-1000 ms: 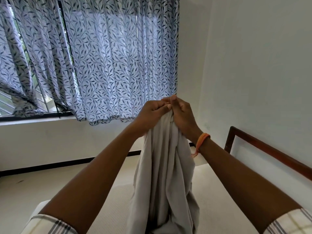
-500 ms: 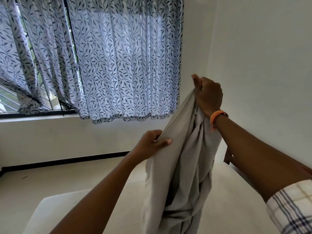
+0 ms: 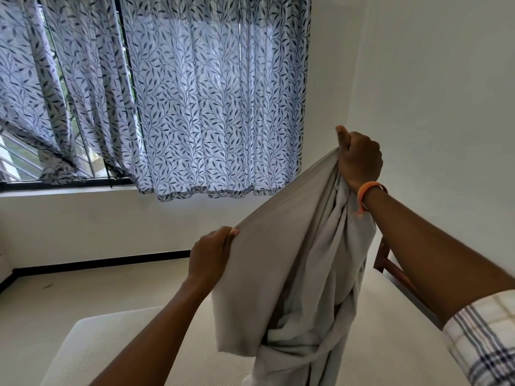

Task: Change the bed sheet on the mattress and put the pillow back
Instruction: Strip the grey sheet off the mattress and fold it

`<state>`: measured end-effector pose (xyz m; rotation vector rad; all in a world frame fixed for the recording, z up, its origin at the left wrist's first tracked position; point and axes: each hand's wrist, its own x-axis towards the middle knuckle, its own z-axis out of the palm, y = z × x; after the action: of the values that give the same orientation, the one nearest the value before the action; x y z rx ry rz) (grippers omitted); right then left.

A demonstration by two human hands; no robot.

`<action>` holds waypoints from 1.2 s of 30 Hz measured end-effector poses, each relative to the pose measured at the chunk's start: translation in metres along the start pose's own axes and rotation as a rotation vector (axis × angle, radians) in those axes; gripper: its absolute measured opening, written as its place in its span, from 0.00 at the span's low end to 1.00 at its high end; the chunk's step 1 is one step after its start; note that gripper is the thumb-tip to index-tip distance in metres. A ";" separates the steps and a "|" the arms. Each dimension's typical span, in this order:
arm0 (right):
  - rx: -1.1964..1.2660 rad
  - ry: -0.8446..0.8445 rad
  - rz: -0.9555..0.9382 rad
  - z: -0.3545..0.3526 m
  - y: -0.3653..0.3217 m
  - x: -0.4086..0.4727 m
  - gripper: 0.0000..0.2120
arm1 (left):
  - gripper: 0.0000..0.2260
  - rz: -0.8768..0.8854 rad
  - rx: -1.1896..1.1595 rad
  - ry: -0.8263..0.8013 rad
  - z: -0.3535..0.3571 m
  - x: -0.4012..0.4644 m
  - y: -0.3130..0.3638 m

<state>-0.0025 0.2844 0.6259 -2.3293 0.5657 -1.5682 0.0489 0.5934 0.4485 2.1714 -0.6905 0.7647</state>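
Observation:
A pale grey bed sheet (image 3: 292, 274) hangs bunched in the air above the bare cream mattress (image 3: 117, 338). My right hand (image 3: 358, 160) grips its top edge high up, fist closed, an orange band on the wrist. Lower and to the left, my left hand (image 3: 213, 253) pinches the same edge, so the hem runs taut between the two hands. The sheet's lower folds drop to the mattress in front of me. No pillow is in view.
A wooden bed frame (image 3: 390, 268) shows at the right against the white wall (image 3: 446, 93). A leaf-patterned curtain (image 3: 195, 93) covers the window behind the bed. Pale floor (image 3: 83, 288) lies left of the mattress.
My hands, together at the sheet's top a second ago, have drawn apart: the right went up and right, the left slid down along the edge, spreading the hem.

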 end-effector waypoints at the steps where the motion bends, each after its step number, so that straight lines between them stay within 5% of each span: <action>1: -0.008 -0.001 0.002 0.001 0.001 0.000 0.28 | 0.15 0.014 0.055 0.007 -0.002 -0.001 0.000; 9: -0.047 -0.026 0.008 0.004 0.008 0.000 0.29 | 0.25 0.292 0.219 -0.040 -0.014 -0.001 -0.017; 15: -0.026 -0.108 0.043 0.016 0.013 -0.011 0.29 | 0.24 -0.147 -0.032 -0.062 -0.003 0.004 -0.010; 20: 0.121 -0.468 -0.177 0.025 -0.006 -0.044 0.39 | 0.26 -0.163 -0.169 -0.101 -0.008 0.036 0.036; 25: 0.519 -0.997 -0.453 0.035 -0.036 -0.103 0.29 | 0.19 0.065 -0.223 -0.279 -0.013 0.066 0.082; 28: 0.522 -0.982 -0.460 0.033 -0.024 -0.105 0.12 | 0.19 0.103 -0.325 -0.427 -0.019 0.073 0.079; 32: 0.455 -0.793 -0.431 0.026 -0.014 -0.094 0.15 | 0.08 0.109 -0.271 -0.414 -0.026 0.068 0.073; 36: 0.270 -0.560 -0.315 0.026 -0.006 -0.075 0.18 | 0.17 0.026 -0.112 -0.375 -0.025 0.058 0.051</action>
<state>-0.0028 0.3247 0.5576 -2.5563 -0.1394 -0.9352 0.0468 0.5684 0.5251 2.2262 -0.9273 0.3217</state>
